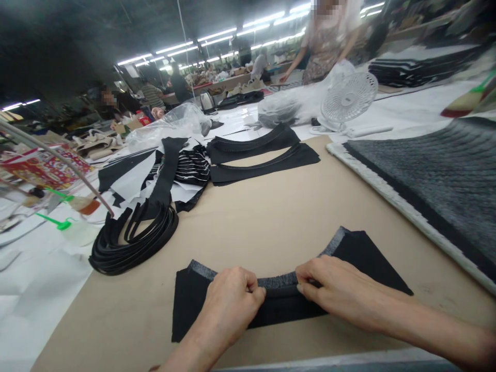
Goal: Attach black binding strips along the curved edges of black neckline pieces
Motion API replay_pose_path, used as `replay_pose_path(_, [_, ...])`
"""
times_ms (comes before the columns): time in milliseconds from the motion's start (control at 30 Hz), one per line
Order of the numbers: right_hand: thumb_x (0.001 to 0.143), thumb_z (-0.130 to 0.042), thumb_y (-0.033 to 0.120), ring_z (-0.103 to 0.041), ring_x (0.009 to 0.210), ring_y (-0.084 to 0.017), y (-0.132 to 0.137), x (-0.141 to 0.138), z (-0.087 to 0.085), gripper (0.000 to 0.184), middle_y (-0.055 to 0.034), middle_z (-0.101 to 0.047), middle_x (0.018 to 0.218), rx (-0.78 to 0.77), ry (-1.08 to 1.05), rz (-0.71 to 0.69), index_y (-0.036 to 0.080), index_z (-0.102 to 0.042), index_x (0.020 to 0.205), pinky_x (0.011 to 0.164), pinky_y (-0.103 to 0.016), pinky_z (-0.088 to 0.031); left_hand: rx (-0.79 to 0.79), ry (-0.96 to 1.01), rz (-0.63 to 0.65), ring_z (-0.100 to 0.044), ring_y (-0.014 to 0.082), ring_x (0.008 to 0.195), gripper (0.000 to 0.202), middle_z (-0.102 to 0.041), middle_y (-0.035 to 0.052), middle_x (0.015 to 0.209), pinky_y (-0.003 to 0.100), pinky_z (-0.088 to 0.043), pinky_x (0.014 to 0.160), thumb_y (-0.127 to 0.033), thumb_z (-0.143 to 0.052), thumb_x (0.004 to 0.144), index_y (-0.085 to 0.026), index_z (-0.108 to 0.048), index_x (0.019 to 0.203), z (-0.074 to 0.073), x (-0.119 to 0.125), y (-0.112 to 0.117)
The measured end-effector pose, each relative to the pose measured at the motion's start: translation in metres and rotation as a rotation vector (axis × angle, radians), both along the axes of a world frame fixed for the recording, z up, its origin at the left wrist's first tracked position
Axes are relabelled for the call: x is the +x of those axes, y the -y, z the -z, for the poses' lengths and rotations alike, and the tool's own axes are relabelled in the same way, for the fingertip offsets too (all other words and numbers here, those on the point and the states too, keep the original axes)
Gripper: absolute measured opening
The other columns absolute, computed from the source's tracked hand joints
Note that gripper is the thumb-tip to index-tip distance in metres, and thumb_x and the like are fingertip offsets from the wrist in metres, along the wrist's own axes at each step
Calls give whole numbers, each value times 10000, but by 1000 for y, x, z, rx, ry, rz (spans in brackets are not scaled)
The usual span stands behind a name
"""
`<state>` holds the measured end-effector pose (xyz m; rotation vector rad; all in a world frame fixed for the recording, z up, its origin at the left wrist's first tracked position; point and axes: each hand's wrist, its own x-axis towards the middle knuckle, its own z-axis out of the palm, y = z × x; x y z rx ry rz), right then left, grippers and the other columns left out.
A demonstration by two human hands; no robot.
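A curved black fabric piece (pixel 360 258) with a grey edge lies on the brown paper-covered table (pixel 271 217) close to me. My left hand (pixel 232 302) is closed in a pinch on its upper grey edge, near the middle. Just to the right, my right hand (pixel 333 289) pinches the same edge with its fingers pressed together. The two hands nearly touch.
A coil of black strips (pixel 132 243) lies at the left. Stacked curved black pieces (pixel 263 155) sit farther back. A grey mat (pixel 434 175) lies at the right, a white fan (pixel 349 98) behind it. Glue bottles with green caps (pixel 73 227) stand at the left. Other people work in the background.
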<state>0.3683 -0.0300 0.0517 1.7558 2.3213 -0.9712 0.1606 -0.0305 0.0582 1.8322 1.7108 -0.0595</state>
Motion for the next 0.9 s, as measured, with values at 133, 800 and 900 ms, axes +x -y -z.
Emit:
replay_pose_path(133, [809, -455, 195, -554, 591, -159, 0, -4, 1, 225, -40, -632, 617, 24, 45, -5, 188, -579, 622, 525, -269, -219, 22, -48, 1, -457, 119, 563, 239, -449, -27, 502, 257, -209, 549, -288, -516, 734, -190, -522, 516, 5, 2, -1])
replay_pose_path(800, [841, -443, 198, -658, 647, -230, -3, -14, 4, 284, -101, -691, 665, 133, 122, -28, 174, -655, 653, 522, -289, -228, 67, -157, 63, -582, 166, 654, 203, -598, 25, 573, 274, -246, 555, -247, -491, 714, -201, -585, 541, 6, 6, -6])
replay_pose_path(900, [834, -439, 192, -665, 663, -247, -4, -15, 4, 286, -111, -696, 675, 135, 137, -32, 175, -671, 668, 521, -292, -242, 69, -154, 62, -581, 166, 640, 204, -604, 27, 570, 279, -234, 548, -241, -484, 709, -204, -589, 538, 6, 6, -5])
